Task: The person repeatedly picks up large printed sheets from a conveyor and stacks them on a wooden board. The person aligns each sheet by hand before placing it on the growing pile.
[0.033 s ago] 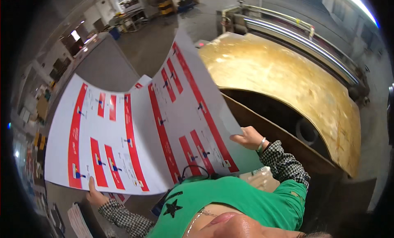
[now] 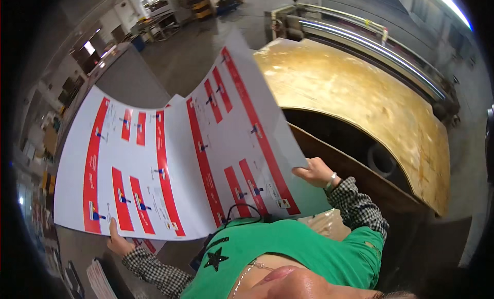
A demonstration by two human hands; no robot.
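A large white sheet printed with red bands and small blue marks (image 2: 172, 191) spans the space in front of my body, bowed so that its middle sags and both sides rise. At its near left corner, my left hand (image 2: 119, 242) is closed on the edge, with the thumb on the printed face and the other fingers hidden beneath. My right hand (image 2: 315, 172) pinches the sheet's right edge, close to the wooden board. Parts of another red-and-white printed sheet (image 2: 148, 245) peek out below, beside my left wrist.
A glossy yellowish wooden board (image 2: 355, 93) lies to the right, over a dark hollow with a ring-shaped part (image 2: 382, 160). Behind it stands a machine with a long metal roller (image 2: 370, 47). A grey panel (image 2: 135, 75) rises at left; a striped stack (image 2: 100, 279) is at lower left.
The view has shifted slightly, so the background sits a little farther left. My right hand and the sheet's right edge appear slightly farther right. Both hands keep their hold.
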